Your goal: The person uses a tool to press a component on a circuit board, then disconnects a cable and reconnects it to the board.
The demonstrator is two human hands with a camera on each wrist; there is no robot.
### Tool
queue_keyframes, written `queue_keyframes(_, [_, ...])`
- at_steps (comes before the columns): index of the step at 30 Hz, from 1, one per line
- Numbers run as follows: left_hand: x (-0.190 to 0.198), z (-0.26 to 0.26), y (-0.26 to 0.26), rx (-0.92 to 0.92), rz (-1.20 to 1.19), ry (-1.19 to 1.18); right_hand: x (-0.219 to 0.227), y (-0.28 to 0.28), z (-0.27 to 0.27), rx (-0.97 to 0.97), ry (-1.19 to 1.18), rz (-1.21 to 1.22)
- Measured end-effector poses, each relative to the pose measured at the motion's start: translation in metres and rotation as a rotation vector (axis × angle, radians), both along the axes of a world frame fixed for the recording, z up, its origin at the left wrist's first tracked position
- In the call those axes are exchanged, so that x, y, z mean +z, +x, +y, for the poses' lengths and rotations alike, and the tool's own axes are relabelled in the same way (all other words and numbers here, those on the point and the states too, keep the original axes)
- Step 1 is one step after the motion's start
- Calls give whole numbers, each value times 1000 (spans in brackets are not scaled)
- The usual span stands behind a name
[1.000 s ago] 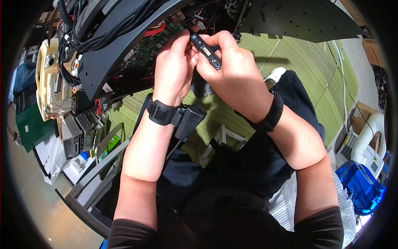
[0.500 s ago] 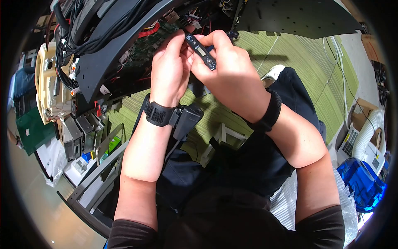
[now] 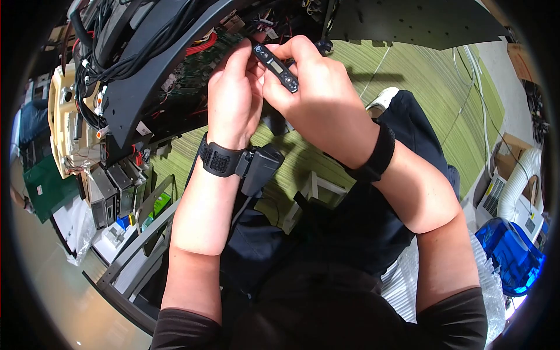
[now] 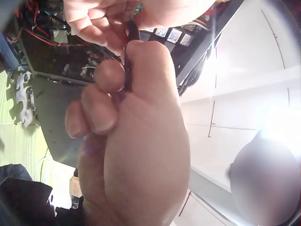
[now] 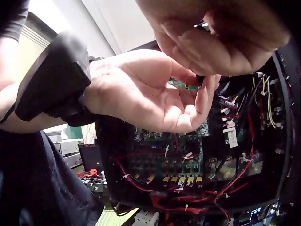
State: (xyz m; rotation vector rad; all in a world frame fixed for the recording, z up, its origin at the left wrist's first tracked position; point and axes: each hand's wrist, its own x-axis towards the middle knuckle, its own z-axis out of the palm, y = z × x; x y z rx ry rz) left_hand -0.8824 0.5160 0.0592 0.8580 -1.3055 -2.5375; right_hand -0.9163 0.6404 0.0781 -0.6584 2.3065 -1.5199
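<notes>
My right hand point(image 3: 326, 99) grips a slim black device point(image 3: 277, 67) with a small display and buttons; it slants down to the right. Beside it my left hand point(image 3: 233, 105) has its thumb at the device's upper end. In the left wrist view, the left thumb and fingers pinch a thin black piece point(image 4: 128, 77) that runs up toward the right hand; I cannot tell whether it is part of the device. Both hands are close together in front of an opened cabinet point(image 3: 169, 70), whose green circuit board point(image 5: 164, 167) lies behind them in the right wrist view.
Red wires point(image 5: 186, 207) and loose connectors run along the board. Black cables point(image 3: 125, 67) drape over the cabinet's edge. A dark perforated panel point(image 3: 414, 26) extends at upper right. Metal boxes point(image 3: 105, 198) stand at left; a white hose point(image 3: 513, 186) and blue plastic bin point(image 3: 510, 256) are at right.
Both hands and the black device have shifted a little to the left and up in the head view. The grip on the device looks the same.
</notes>
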Motion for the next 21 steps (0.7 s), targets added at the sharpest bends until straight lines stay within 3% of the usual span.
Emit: queue_keyframes(21, [-6, -3, 2, -26, 48, 29, -5, 3, -1, -32, 39, 47])
